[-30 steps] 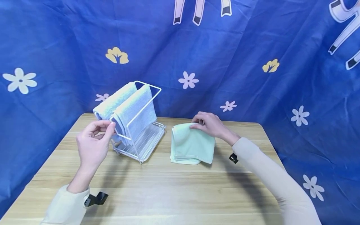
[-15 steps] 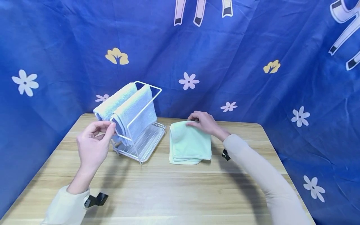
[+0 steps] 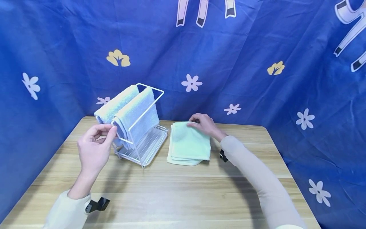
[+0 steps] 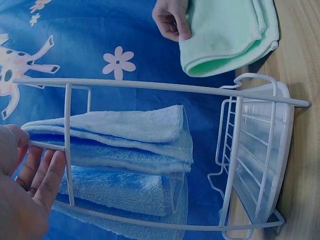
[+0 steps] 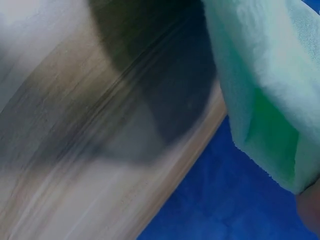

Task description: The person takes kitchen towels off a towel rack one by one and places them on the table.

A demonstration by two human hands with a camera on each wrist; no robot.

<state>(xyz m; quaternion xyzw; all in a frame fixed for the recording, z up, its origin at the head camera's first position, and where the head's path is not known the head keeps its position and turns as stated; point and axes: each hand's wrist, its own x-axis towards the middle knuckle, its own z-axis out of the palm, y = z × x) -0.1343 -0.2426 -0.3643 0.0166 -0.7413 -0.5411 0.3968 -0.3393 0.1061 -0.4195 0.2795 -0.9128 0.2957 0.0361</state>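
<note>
A white wire towel rack (image 3: 142,155) stands at the left with two light-blue towels (image 3: 140,109) folded over its upper bars. My left hand (image 3: 95,146) pinches the near end of one upper bar, its fingers and thumb around the rod in the left wrist view. A folded mint-green towel (image 3: 190,141) hangs to the right of the rack. At its top edge my right hand (image 3: 203,124) grips it between thumb and fingers. The left wrist view shows the green towel (image 4: 225,42) as a loop of several layers beyond the rack.
A clear tray (image 4: 267,160) forms the rack's base under a wire grid. The wooden table (image 3: 171,194) extends in front of both hands. Behind and at the sides hangs a blue cloth (image 3: 160,41) printed with flowers and animal legs.
My right hand has moved left with the green towel, bringing it closer to the rack. The left hand and the rack have stayed in place.
</note>
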